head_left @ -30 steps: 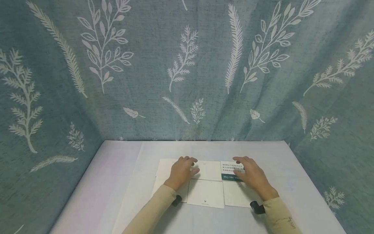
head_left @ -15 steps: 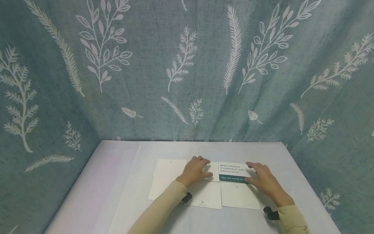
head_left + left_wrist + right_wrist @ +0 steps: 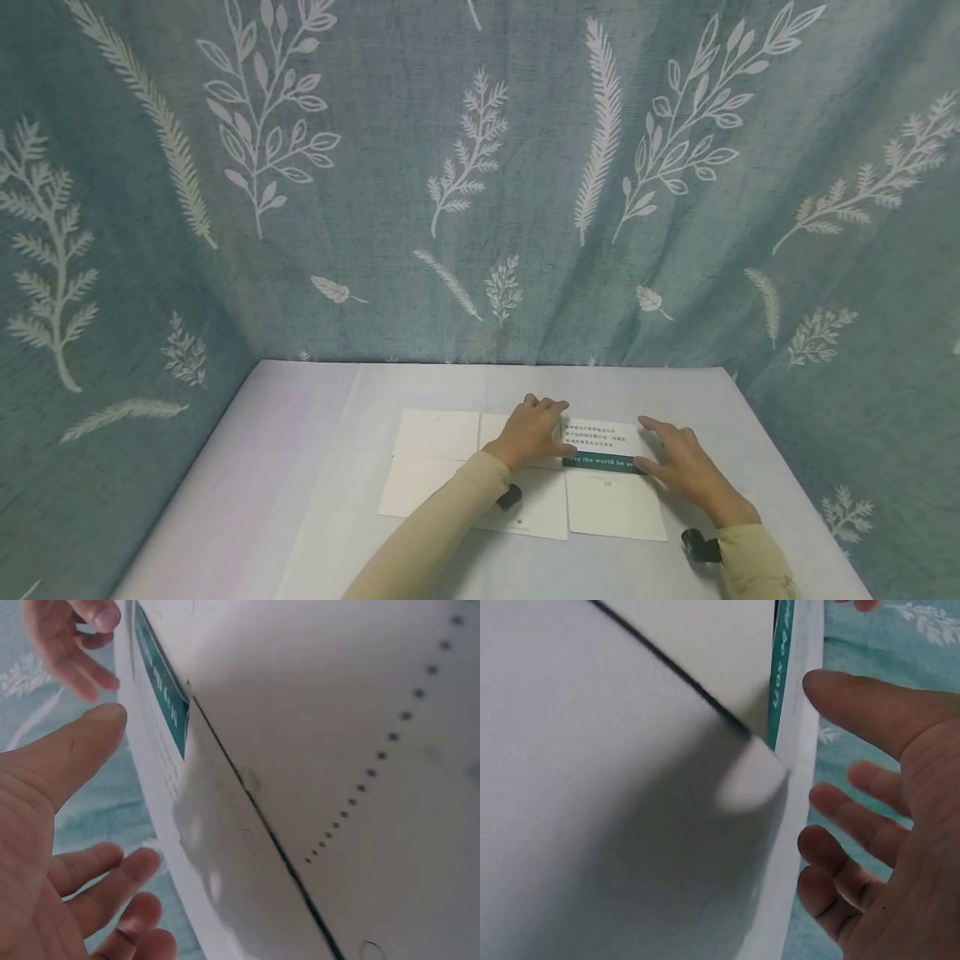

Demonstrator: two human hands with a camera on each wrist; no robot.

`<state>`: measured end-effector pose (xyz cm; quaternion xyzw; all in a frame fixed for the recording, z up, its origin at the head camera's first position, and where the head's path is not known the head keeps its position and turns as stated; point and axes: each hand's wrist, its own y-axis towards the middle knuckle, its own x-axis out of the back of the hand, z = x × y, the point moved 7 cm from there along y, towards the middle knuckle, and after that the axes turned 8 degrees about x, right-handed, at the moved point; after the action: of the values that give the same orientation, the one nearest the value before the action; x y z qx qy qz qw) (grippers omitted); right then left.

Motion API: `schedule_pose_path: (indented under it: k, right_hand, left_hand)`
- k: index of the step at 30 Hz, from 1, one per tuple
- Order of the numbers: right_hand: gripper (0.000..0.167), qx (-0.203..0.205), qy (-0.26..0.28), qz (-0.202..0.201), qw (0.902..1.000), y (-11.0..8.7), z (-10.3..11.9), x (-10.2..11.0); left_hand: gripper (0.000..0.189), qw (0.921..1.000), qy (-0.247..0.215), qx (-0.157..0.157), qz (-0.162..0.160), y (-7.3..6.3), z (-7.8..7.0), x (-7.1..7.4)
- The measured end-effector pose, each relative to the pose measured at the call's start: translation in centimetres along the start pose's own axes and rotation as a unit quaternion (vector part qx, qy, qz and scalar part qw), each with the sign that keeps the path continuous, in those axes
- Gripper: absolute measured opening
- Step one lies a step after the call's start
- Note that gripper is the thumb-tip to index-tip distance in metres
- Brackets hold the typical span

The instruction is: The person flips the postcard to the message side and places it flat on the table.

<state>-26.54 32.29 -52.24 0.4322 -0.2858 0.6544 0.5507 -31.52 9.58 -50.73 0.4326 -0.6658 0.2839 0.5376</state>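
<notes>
A white card with lines of dark print and a green lettered band point(image 3: 600, 446) lies flat at the back right of a group of cards. My left hand point(image 3: 531, 433) is at its left edge, thumb and fingers spread apart. At the right edge is my right hand point(image 3: 682, 467), its thumb near the end of the green band. Both wrist views show the thumbs and fingers relaxed, with nothing pinched between them. Whether the fingertips touch the card cannot be told. In front of it lies a plain cream card point(image 3: 615, 506).
Several other pale cards lie edge to edge in two rows, among them the back left card point(image 3: 438, 433) and the front middle card point(image 3: 528, 512), partly under my left arm. All rest on a white table point(image 3: 315, 467). A green leaf-patterned curtain point(image 3: 390, 192) surrounds it.
My left hand has moved right, from over the left cards to the printed card's left edge. My right hand has shifted right, uncovering more of the print and the card in front.
</notes>
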Motion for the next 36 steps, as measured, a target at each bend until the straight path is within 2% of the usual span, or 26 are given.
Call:
schedule_pose_path:
  k: [7,18,29,36]
  right_hand:
    - [0.081,0.021,-0.016,0.002,0.9996,0.5,-0.5,0.0]
    - [0.091,0.019,-0.042,0.037,0.9983,1.2,-0.8,-0.9]
    - [0.088,0.038,-0.054,0.045,0.9968,1.8,-0.4,-0.6]
    - [0.094,0.050,-0.055,0.007,0.9973,2.2,0.0,0.2]
  left_hand:
    - [0.085,0.9993,-0.003,0.024,0.029,0.7,0.0,-0.4]
    - [0.090,0.9985,0.025,0.018,0.046,0.8,-0.5,-1.2]
    - [0.087,0.9976,0.062,0.006,0.031,0.8,-1.0,-1.8]
    - [0.087,0.9976,0.064,0.001,0.024,0.8,-1.3,-1.5]
